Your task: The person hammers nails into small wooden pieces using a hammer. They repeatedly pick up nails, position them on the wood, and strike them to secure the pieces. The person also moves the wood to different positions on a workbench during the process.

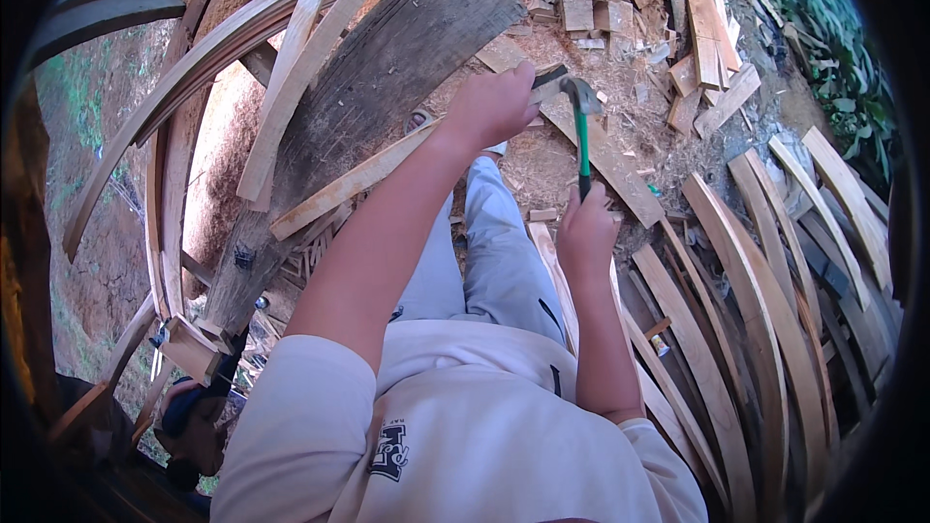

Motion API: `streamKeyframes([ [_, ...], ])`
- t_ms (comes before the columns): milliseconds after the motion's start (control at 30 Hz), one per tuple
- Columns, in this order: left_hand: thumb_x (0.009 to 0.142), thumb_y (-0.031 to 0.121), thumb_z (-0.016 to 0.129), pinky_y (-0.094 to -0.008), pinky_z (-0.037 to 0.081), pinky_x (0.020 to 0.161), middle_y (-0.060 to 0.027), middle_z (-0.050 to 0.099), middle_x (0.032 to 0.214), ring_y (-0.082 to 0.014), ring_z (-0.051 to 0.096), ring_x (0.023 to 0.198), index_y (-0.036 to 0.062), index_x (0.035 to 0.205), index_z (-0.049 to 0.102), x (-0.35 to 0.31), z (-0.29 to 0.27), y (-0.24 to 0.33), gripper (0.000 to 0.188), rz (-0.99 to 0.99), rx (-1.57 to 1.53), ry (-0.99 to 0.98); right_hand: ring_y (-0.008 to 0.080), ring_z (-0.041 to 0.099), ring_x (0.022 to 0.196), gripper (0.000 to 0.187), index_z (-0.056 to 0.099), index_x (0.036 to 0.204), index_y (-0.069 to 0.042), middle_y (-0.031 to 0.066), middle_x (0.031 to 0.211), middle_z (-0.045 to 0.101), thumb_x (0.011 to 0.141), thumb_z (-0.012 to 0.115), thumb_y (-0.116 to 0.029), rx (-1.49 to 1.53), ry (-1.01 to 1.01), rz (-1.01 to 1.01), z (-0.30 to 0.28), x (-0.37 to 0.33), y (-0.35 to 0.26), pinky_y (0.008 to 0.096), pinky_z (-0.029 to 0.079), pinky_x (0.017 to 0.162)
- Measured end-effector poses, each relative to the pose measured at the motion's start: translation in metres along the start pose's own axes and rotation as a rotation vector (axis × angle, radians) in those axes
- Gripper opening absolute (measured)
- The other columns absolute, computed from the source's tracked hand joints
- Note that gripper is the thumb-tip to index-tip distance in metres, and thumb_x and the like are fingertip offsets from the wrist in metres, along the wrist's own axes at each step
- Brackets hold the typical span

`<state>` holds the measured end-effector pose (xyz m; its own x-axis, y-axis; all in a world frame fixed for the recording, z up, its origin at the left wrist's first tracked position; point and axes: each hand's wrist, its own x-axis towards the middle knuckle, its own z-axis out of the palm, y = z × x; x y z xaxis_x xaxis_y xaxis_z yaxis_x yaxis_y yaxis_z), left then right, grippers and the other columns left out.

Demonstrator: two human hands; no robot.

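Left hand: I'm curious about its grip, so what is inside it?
A dark piece sticks out of the left hand toward the hammer head; pale wood shows just below it. The parts inside the fist are covered.

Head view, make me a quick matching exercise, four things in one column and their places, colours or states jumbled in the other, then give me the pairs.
Things
1. hammer
2. left hand
3. leafy plants
4. weathered plank

Descriptions
A. along the upper right rim of the picture
B. wide, flat and greyish brown
C. green and black handle, held in the right hand
D. closed, with a dark bar poking out

Pairs: 1-C, 2-D, 3-A, 4-B
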<state>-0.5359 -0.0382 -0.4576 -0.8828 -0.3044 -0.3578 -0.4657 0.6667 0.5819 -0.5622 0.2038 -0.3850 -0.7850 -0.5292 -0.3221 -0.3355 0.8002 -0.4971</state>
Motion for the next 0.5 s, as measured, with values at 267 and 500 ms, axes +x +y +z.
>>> streamKeyframes([
  [267, 0.094, 0.034, 0.073, -0.0544, 0.057, 0.079, -0.0216, 0.075, 0.092, -0.0433, 0.074, 0.09, 0.0025, 0.111, 0.052, -0.002, -0.004, 0.0, 0.041, -0.031, 0.005, -0.043, 0.0432, 0.069, 0.069, 0.023, 0.052, 0.117, 0.008, 0.0259, 0.082, 0.063, 0.108, 0.056, -0.013, 0.304, 0.235, -0.053, -0.028, -0.027, -0.011, 0.0466, 0.053, 0.061],
  [500, 0.095, 0.034, 0.072, -0.0552, 0.056, 0.08, -0.0237, 0.074, 0.096, -0.0443, 0.073, 0.093, 0.0021, 0.113, 0.052, 0.002, -0.007, 0.002, 0.042, -0.039, 0.017, -0.055, 0.0505, 0.065, 0.067, 0.019, 0.052, 0.107, 0.002, 0.0281, 0.072, 0.063, 0.108, 0.058, -0.016, -0.01, -0.079, 0.04, -0.023, 0.007, -0.014, 0.0555, 0.049, 0.059],
])
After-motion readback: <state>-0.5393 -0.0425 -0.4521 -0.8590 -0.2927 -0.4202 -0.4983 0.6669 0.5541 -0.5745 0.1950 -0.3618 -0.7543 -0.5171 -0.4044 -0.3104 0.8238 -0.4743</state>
